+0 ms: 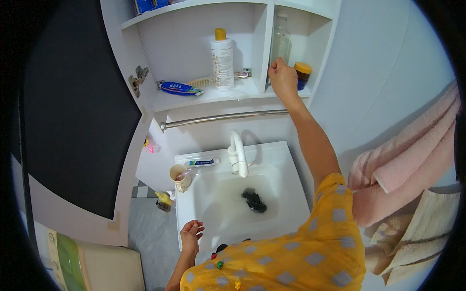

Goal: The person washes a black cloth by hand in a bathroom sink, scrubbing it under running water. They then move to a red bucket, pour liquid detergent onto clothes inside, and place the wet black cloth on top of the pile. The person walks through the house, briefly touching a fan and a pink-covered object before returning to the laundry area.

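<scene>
Now, cabinet, upper centre: clear bottle, lidded jar.
Basin, lower centre: cloudy water, black bundle.
Right hand: curled; can't tell its grip.
Left hand: fingers loosely apart.

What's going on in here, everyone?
A person's right hand is up at the right compartment of the cabinet, in front of a clear bottle and beside a dark jar; whether it grips anything is unclear. The left hand, seemingly empty, hovers by the sink, where a dark bundle lies.
</scene>
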Available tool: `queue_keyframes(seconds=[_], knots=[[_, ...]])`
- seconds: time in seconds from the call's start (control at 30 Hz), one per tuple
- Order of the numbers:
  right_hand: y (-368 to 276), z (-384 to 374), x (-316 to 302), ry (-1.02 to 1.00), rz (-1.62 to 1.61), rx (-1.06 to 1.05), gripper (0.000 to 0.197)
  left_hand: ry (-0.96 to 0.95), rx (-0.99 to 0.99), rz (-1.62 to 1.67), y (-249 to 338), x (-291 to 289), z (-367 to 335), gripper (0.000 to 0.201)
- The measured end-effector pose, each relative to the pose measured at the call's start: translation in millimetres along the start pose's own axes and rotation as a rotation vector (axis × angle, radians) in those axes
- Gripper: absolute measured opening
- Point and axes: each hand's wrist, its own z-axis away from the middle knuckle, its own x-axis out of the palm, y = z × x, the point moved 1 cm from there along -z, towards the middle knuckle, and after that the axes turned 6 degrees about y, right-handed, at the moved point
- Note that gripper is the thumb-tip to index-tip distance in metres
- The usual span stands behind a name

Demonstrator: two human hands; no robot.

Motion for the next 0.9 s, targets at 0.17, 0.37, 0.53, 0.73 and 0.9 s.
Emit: queue_keyframes(seconds=[0.17,0.37,0.53,0.73,0.9], knots=[[2.5,1.9,3.8,-0.036,0.051,0.112,0.008,0.024,-0.017,-0.003,-0.4,0.7,3.7,0.012],[18.1,8.4,9.4,-0.027,-0.055,0.095,0.015,0.012,-0.003,-0.029,-5.1,2.8,-0.7,0.012],[24.0,16.9,4.9,-0.074,-0.126,0.156,0.022,-0.025,-0.021,-0.050,-6.3,8.6,-2.1,0.015],[12.7,53.3,-16.8,0.044,-0.186,0.010,0.018,0.030,-0.045,-0.125,-6.5,10.9,-3.1,0.021],[31.3,164.0,-37.8,-0.230,-0.479,0.226,0.014,0.046,-0.051,-0.097,-19.5,3.5,-8.5,0.024]])
